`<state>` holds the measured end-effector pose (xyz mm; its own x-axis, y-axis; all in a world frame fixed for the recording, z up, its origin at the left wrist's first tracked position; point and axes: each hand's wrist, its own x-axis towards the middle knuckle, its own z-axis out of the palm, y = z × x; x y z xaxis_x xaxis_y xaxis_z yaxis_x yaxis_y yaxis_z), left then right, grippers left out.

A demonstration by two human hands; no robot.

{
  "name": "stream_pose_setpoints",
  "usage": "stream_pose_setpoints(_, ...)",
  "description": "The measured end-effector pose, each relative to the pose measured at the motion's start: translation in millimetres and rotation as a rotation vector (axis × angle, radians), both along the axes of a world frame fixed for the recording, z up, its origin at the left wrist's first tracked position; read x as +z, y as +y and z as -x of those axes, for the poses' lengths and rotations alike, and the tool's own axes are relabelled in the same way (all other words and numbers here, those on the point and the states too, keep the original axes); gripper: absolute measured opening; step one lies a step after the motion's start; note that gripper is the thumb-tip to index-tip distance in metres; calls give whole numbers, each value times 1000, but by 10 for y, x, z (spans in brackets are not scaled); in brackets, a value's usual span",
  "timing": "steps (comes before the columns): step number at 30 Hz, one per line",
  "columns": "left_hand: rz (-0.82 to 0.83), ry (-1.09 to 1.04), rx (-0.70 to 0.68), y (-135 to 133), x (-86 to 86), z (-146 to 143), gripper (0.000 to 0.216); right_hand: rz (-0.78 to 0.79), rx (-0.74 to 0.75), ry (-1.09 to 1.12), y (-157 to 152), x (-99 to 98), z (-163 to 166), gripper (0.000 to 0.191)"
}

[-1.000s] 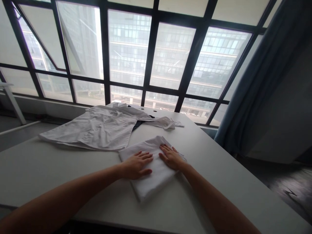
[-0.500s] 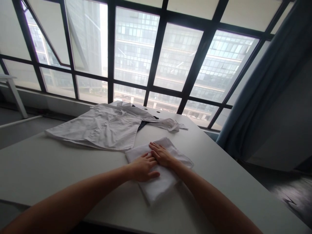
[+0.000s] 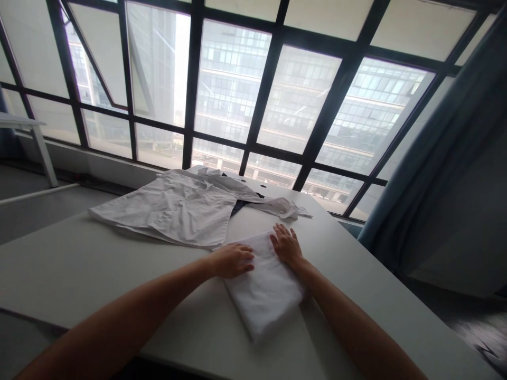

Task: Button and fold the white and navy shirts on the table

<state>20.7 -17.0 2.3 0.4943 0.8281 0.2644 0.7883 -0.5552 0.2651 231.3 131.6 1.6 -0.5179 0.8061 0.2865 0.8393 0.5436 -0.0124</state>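
Counter [image 3: 99, 274] inspected: your folded white cloth [image 3: 265, 287] runs lengthwise away from you, under your open, flat left hand [image 3: 232, 261] and right hand [image 3: 287, 245].

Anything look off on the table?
The white shirt lies rumpled, its sleeve bunched at the far end, and a dark fabric shows beneath it. The folded white garment at the left hand and right hand looks neat by contrast. No spill or damage visible.
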Motion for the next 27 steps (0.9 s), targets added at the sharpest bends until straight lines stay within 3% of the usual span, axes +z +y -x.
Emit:
stream_pose_setpoints(5, 7, 35, 245, 50, 70, 278, 28, 188, 104, 4, -921, -96, 127, 66)
stream_pose_setpoints(8, 56, 52, 348, 15, 108, 240, 28, 308, 132, -1, -1217, -157, 76, 75)
stream_pose_setpoints(10, 83, 65, 383, -15, 125, 191, 32, 343, 209, -19, -1164, -131, -60, 75)
stream_pose_setpoints(13, 124, 88, 381, -49, 126, 120, 39, 323, 352, -85, -819, -5, -350, 67)
stream_pose_setpoints(17, 122, 140, 305, -100, 109, -68, 44, 106, 228, -177, -455, 133, -567, 54)
stream_pose_setpoints(19, 102, 143, 231, -135, 102, -207, 41, 53, 161, -154, -466, 117, -507, 51)
stream_pose_setpoints(23, 97, 79, 93, -186, 115, -380, 33, 164, 153, 0, -701, -73, -221, 53)
stream_pose_setpoints(27, 144, 31, 128, -170, 151, -253, 34, 221, 122, 16, -747, -221, -196, 61)
